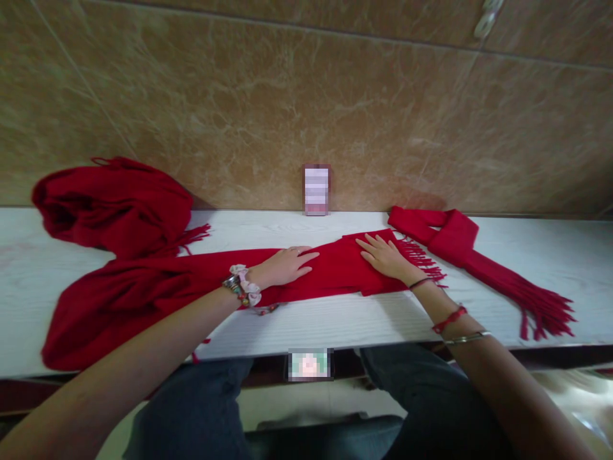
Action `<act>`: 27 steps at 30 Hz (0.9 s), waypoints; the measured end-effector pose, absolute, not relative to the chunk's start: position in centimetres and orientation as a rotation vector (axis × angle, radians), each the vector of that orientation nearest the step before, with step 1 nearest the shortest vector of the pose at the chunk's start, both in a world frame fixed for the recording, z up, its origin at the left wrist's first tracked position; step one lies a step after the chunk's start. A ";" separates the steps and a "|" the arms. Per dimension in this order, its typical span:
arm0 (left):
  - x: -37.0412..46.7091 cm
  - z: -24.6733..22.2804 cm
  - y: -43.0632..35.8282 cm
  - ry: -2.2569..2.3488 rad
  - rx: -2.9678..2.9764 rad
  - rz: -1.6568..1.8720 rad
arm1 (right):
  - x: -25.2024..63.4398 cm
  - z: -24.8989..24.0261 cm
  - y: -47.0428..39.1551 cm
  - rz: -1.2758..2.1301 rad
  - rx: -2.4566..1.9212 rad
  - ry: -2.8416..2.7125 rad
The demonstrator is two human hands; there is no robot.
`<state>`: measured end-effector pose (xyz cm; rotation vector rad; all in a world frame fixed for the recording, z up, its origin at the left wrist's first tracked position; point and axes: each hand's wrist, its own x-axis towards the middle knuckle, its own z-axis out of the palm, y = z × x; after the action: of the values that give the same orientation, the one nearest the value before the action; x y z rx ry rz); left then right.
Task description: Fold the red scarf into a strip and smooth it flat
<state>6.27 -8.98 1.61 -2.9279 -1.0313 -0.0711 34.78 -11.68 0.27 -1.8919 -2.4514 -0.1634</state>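
Note:
A red fringed scarf (330, 268) lies lengthwise on the white table, flat and layered toward the right, loosely bunched at its left part. My left hand (282, 265) rests palm down on its middle, fingers spread. Near the fringed right end, my right hand (383, 257) presses flat on the cloth with its fingers apart. Neither hand grips anything. The fringe sticks out to the right, partly behind my right wrist.
A heap of red cloth (115, 207) sits at the back left, touching the scarf. Another narrow red scarf (467, 246) lies folded over at the right. A blurred upright card (317, 190) stands against the tiled wall (268, 102). The white table's (306, 332) front edge is by my legs.

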 end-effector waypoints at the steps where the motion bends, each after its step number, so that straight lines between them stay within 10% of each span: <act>1: 6.0 1.8 -9.1 -1.033 -2.921 -0.074 | 34.8 0.3 -11.7 -0.165 -1.889 -2.459; 27: 5.2 3.6 -11.4 -0.840 -3.007 -0.188 | 34.7 0.1 -11.8 -0.214 -1.907 -2.461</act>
<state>5.22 -11.41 3.60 -3.0073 -0.8402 -0.1883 34.73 -11.80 0.10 -1.9070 -2.4611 -0.2135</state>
